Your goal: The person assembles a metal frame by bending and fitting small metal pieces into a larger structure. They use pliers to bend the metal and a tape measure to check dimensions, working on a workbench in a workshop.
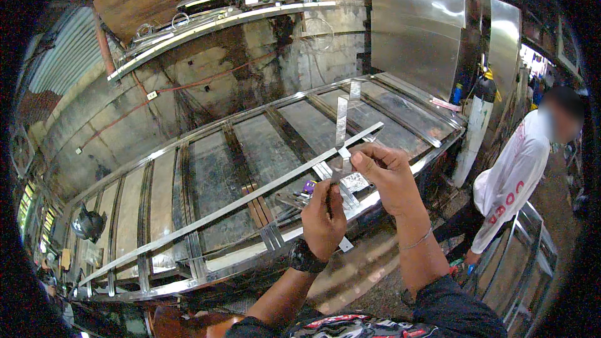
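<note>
Pinching a thin, flat, shiny metal piece (345, 163) over the long, slatted metal frame (228, 267), with flexed right hand (389, 176) and curled, nearly closed left hand (323, 218) (fingertips partly hidden)

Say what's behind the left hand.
The table's bright edge runs behind the left hand and reappears on its right; a small purple item shows beside the hand. Anything else directly behind is covered; can't tell.
</note>
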The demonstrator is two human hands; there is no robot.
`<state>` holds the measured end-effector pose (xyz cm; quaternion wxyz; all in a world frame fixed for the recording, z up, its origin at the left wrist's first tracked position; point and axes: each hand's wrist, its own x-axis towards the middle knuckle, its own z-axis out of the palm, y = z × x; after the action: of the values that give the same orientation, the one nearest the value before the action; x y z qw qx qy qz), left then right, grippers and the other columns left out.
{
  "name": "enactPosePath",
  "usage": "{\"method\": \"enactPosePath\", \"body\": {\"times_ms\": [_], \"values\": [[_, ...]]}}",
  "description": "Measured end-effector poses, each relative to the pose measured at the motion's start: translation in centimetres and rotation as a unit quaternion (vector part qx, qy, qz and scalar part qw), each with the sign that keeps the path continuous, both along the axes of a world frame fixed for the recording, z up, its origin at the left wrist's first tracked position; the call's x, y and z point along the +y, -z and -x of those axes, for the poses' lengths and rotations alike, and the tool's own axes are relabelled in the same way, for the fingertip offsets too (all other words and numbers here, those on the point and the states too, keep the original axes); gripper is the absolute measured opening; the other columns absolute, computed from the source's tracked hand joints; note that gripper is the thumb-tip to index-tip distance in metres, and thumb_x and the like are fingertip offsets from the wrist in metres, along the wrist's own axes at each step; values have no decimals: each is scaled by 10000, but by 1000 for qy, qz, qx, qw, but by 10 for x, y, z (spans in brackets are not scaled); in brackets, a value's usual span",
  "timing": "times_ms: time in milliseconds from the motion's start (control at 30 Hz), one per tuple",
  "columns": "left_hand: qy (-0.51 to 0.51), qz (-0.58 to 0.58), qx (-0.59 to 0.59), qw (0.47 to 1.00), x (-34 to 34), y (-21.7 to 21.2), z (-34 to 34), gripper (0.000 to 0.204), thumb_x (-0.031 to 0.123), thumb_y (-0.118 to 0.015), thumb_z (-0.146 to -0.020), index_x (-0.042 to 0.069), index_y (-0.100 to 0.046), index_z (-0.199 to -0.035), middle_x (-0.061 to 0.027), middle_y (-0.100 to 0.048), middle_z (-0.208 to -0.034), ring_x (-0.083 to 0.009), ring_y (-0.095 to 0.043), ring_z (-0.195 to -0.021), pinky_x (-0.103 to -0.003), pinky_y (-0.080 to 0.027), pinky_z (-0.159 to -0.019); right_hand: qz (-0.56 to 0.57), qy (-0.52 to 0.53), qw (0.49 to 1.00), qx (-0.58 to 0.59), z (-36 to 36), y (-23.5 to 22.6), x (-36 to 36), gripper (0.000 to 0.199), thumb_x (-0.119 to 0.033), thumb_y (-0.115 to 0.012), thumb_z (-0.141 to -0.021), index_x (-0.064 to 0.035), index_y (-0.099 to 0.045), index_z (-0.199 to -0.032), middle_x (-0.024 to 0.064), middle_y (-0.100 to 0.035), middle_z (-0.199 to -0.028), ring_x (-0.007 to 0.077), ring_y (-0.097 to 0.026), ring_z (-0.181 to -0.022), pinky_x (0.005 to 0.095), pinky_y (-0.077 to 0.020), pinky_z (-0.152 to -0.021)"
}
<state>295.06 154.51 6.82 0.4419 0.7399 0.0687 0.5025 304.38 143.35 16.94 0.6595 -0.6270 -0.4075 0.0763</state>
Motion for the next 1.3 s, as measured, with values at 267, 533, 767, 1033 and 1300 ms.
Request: {"method": "enactPosePath", "body": {"times_ms": [267, 533, 767, 1033, 1300], "values": [[-14, -60, -4, 998, -7, -30, 0, 214, 233, -582, -1047, 33, -650, -1078, -104, -670, -822, -208, -620, -645, -330, -509, -633, -94, -68, 973, 200, -11, 7, -8, 246, -253, -641, -1021, -14, -689, -988, 29, -692, -947, 114, -641, -860, 258, -515, -789], [450, 379, 46, 808, 9, -44, 2, 242, 306, -587, -1054, 78, -573, -974, 11, -536, -758, -95, -493, -605, -297, -462, -603, -72, -74, 984, 148, -24, 3, -2, 228, -197, -544, -972, 4, -647, -1007, 76, -644, -905, 164, -592, -879, 287, -449, -849], [461, 420, -2, 782, 20, -48, 16, 215, 290, -586, -1052, 89, -614, -981, 39, -526, -753, -86, -455, -612, -263, -388, -593, -97, -33, 975, 198, 15, -9, 22, 164, -162, -638, -943, -9, -679, -982, 29, -635, -845, 115, -592, -786, 246, -448, -726], [447, 461, -46, 765, 34, -46, 31, 189, 249, -617, -1032, 61, -637, -1035, 19, -562, -873, -103, -477, -767, -254, -379, -727, -150, -71, 962, 219, 32, 15, 50, 167, -227, -657, -942, -64, -691, -934, 18, -630, -835, 124, -577, -788, 268, -447, -723], [459, 482, -61, 744, 47, -24, 42, 177, 229, -563, -1058, 82, -615, -1142, 36, -602, -930, -83, -504, -761, -247, -438, -756, -188, -104, 920, 326, 51, 27, 71, 180, -239, -656, -959, -68, -677, -907, 13, -614, -804, 128, -577, -742, 281, -466, -669]]}}
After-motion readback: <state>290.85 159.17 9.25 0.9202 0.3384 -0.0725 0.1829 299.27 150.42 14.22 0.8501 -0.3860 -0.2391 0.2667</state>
